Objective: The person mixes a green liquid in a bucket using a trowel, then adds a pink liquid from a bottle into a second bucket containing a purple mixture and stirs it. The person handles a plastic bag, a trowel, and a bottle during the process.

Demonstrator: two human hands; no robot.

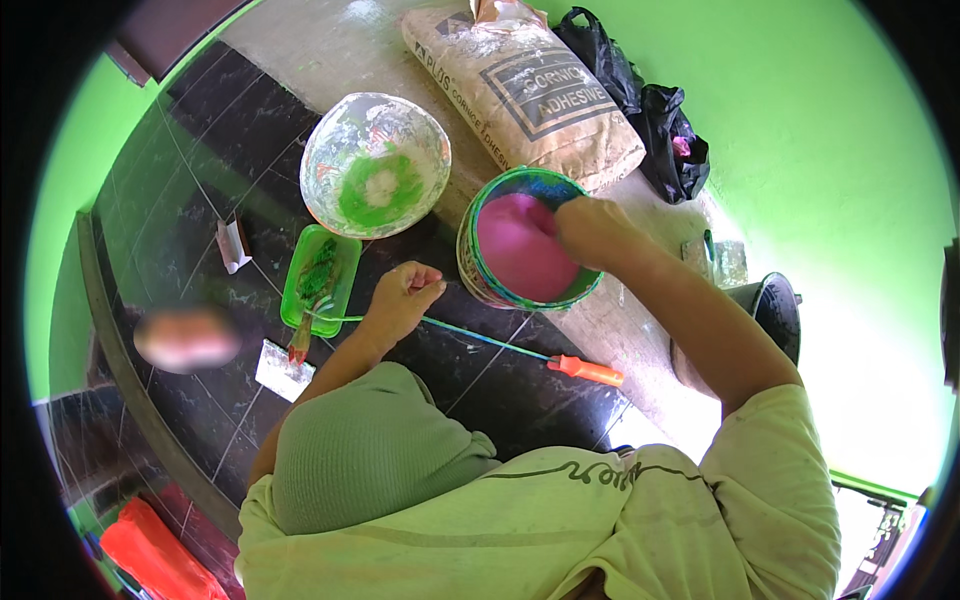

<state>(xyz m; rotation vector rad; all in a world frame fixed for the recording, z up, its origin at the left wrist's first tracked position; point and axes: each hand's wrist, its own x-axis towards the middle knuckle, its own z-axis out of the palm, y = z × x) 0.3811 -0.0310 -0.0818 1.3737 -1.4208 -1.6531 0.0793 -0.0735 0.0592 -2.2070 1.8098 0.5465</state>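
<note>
The bucket (528,250) stands on the floor (200,180) before the sack (530,90), touching it. The right hand (590,228) rests in the bucket's mouth. Left of the bucket sits the bowl (375,165), and just before the bowl lies the tray (320,280). The left hand (405,300) hangs between tray and bucket, above the long roller handle (500,345), which runs from the tray rightward. Bags (660,120) lie right of the sack, by the wall (800,130).
</note>
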